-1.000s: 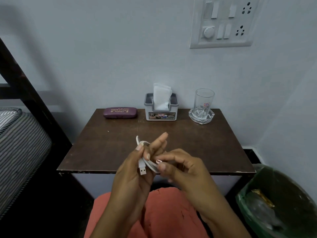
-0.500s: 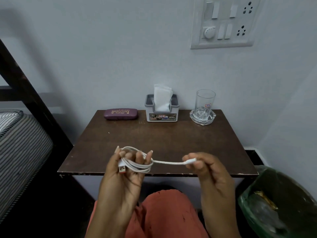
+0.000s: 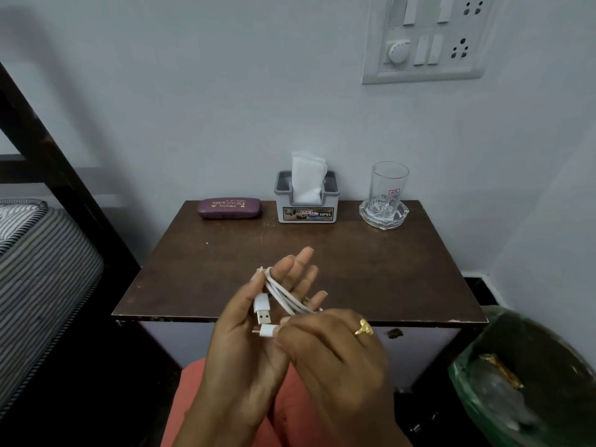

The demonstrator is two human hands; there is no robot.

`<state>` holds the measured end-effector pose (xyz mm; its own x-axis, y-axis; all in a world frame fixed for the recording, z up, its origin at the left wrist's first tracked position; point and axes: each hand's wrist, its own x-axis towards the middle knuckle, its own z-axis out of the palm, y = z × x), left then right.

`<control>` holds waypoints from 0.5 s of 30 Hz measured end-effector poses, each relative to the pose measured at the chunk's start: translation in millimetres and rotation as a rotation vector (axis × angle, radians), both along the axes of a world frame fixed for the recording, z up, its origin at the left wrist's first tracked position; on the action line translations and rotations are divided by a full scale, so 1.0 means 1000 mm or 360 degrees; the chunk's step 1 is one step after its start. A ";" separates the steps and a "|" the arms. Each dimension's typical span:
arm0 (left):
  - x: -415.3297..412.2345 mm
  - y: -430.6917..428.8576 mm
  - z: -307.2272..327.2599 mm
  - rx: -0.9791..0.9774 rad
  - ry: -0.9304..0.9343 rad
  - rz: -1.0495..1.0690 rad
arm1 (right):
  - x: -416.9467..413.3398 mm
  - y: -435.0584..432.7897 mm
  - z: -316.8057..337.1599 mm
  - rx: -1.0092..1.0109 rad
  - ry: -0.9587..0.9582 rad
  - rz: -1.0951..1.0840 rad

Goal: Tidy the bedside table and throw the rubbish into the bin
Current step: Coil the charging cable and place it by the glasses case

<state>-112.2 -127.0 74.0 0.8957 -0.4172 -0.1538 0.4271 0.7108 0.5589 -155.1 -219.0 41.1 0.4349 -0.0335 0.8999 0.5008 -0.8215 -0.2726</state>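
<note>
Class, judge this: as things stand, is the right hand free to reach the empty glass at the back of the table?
Probably not yet: the right hand is pinching the white cable end. The path over the table to the glass looks clear.

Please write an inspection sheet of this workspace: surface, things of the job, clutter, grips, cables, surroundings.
Surface: dark table, front edge chipped.
Job's things: purple case, tissue box, glass in a dish, all along the wall; bin at right holds rubbish.
Clutter: nothing seen.
Grips: left hand holds the coil; right hand pinches the small plug.
Cables: white cable, looped.
Surroundings: switch panel, striped mattress.
</note>
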 end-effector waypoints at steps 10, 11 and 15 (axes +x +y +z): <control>-0.004 0.000 -0.005 -0.0059 -0.0158 -0.0102 | 0.004 -0.001 0.003 -0.0059 0.0016 -0.0424; -0.006 -0.003 -0.007 -0.0059 -0.0182 -0.0118 | 0.004 -0.001 0.004 -0.0032 0.0024 -0.0448; -0.007 -0.010 -0.016 -0.0052 -0.0278 -0.0032 | 0.007 0.002 0.005 0.0094 0.0122 -0.0435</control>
<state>-119.2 -136.7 57.8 0.8990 -0.4375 0.0173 0.3399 0.7222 0.6023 -148.0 -217.2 46.0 0.4694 -0.2101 0.8576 0.2390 -0.9048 -0.3525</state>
